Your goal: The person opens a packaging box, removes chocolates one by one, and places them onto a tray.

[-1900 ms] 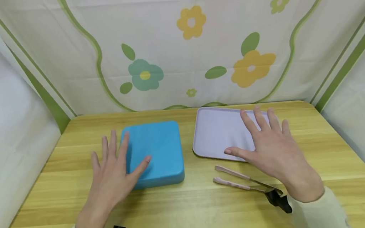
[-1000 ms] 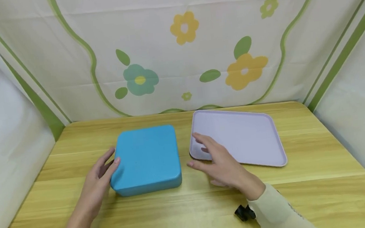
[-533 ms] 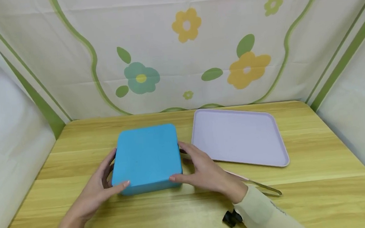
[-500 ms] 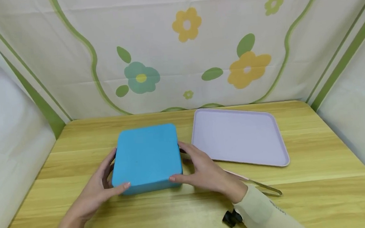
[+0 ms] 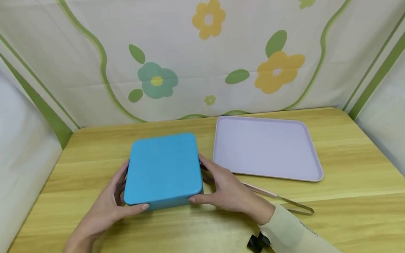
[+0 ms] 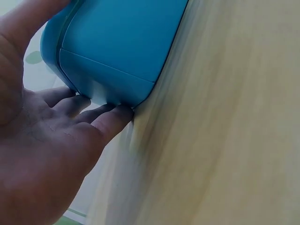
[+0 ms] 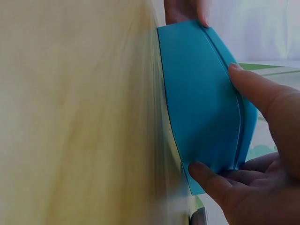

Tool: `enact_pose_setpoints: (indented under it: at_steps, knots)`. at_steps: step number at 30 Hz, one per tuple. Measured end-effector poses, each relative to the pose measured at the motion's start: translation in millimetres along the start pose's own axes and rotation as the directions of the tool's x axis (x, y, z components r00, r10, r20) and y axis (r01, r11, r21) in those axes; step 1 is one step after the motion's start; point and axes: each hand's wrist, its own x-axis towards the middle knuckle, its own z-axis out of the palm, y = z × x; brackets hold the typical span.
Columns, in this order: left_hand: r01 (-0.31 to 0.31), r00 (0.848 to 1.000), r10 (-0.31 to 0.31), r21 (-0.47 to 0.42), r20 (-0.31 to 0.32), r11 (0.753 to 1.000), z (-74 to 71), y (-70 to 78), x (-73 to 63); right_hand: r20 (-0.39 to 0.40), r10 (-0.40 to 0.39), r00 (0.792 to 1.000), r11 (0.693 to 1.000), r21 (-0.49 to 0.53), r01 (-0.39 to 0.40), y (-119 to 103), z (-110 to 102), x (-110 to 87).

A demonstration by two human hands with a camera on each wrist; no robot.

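Blue box [image 5: 162, 169], near-square top facing up, front edge running crosswise, hands [image 5: 103, 207] [image 5: 227, 190] gripping both sides

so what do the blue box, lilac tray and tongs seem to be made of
Blue box: probably hard plastic, satin; even colour, rounded corners, soft sheen. Lilac tray: likely matte plastic; uniform colour, moulded-looking rim. Tongs: the bent end looks like polished metal, from its glint; the opaque pink handle may be plastic, too small to confirm.
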Motion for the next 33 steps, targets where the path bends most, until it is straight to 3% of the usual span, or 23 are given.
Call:
enact_pose_setpoints:
  at_steps: [8, 16, 33]
  knots:
    - [0.032, 0.999, -0.032, 0.031, 0.006, 0.999, -2.5, 5.2, -0.7, -0.004, -0.009, 1.0, 1.0, -0.024, 0.009, -1.6, 0.2, -1.4]
    - [-0.001, 1.0, 0.001, -0.017, 0.017, 1.0, -2.7, 6.2, -3.1, -0.004, 0.002, 1.0, 1.0, -0.027, -0.002, -5.6, -0.4, -5.8]
    - [0.013, 1.0, -0.013, -0.018, 0.017, 1.0, -4.3, 6.4, -5.7, -0.021, -0.013, 1.0, 0.999, -0.03, 0.012, -5.8, -0.3, -7.1]
